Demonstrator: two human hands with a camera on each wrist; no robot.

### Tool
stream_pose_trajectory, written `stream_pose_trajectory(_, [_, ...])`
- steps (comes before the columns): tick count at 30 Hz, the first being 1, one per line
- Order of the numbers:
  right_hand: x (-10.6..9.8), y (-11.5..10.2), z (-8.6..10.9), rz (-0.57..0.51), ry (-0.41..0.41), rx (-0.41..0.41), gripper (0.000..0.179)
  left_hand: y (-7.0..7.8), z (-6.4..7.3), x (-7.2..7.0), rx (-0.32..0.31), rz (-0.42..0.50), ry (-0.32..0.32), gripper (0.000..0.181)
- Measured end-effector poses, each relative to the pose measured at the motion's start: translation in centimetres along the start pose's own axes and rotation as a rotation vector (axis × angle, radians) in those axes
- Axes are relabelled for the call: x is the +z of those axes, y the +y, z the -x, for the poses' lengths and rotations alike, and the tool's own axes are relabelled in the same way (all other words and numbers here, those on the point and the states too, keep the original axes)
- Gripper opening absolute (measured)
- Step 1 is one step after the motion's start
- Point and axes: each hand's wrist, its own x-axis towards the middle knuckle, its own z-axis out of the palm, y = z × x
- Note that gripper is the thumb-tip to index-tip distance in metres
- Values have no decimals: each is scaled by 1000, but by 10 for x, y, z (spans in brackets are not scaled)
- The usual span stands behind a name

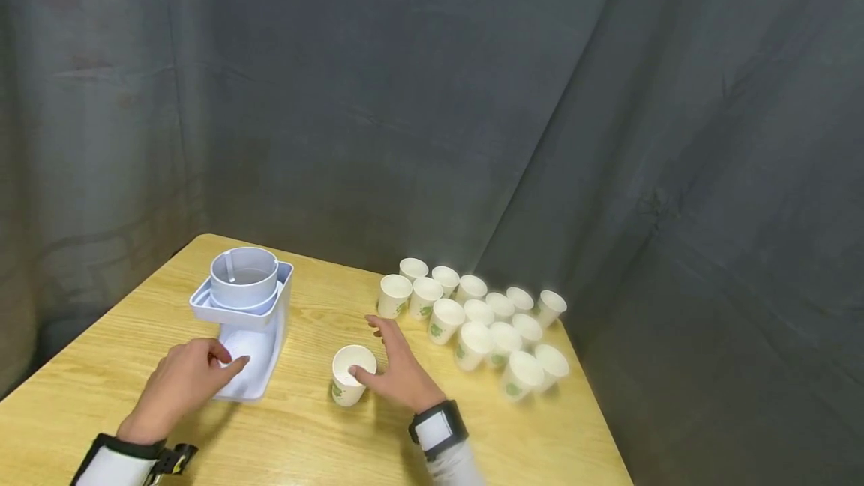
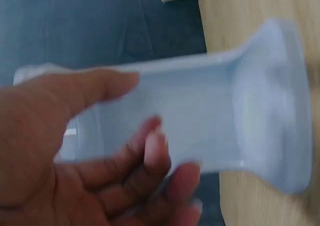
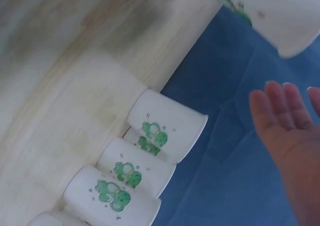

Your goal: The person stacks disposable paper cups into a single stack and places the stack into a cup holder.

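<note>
A single white paper cup (image 1: 347, 388) with a green print stands upright on the table. My right hand (image 1: 403, 375) is beside it, thumb overlapping the rim in the head view, the other fingers stretched out. In the right wrist view those fingers (image 3: 276, 108) are apart from the near cup (image 3: 272, 16). My left hand (image 1: 185, 381) is before the pale plastic stand (image 1: 280, 328), its fingers loosely bent with nothing between them. A round, hollow container (image 1: 244, 276) sits in the top of the stand. The left wrist view shows the stand's flared base (image 2: 272, 106) beyond my fingertips.
Several more paper cups (image 1: 447, 319) stand upright in a group to the right of my right hand. The wooden table (image 1: 317, 441) ends at dark grey curtains (image 1: 378, 111) behind and to the right.
</note>
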Motion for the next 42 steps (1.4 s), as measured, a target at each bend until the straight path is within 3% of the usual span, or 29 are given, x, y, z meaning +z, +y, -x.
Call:
stream_pose_trajectory(3, [-6,9,-5,-43,52,1,69,8,4,18,130,73,-43,24])
stream_pose_trajectory(7, [-11,23,-17,-44,97,11,61,21,3,46,332,218,-89,27])
stream_pose_trajectory(10, [-13,35,-27,12,129,10,56,30,-1,65,406,291,-112,40])
stream_pose_trajectory(16, [-12,57,-49,126,167,0,55,45,-13,98,419,346,-105,82])
stream_pose_trajectory(23, [-14,75,-83,249,241,-97,64,49,-39,120,462,418,-267,105])
stream_pose_trajectory(29, [-6,85,-102,392,168,-22,71,47,-49,130,458,559,-477,98])
stream_pose_trajectory(32, [3,92,-102,428,123,10,76,45,-47,139,470,643,-540,89])
stream_pose_trajectory(36, [10,95,-100,493,84,38,79,43,-47,149,498,707,-566,76])
stream_pose_trajectory(42, [12,88,-101,537,59,43,73,41,-49,149,495,708,-558,62])
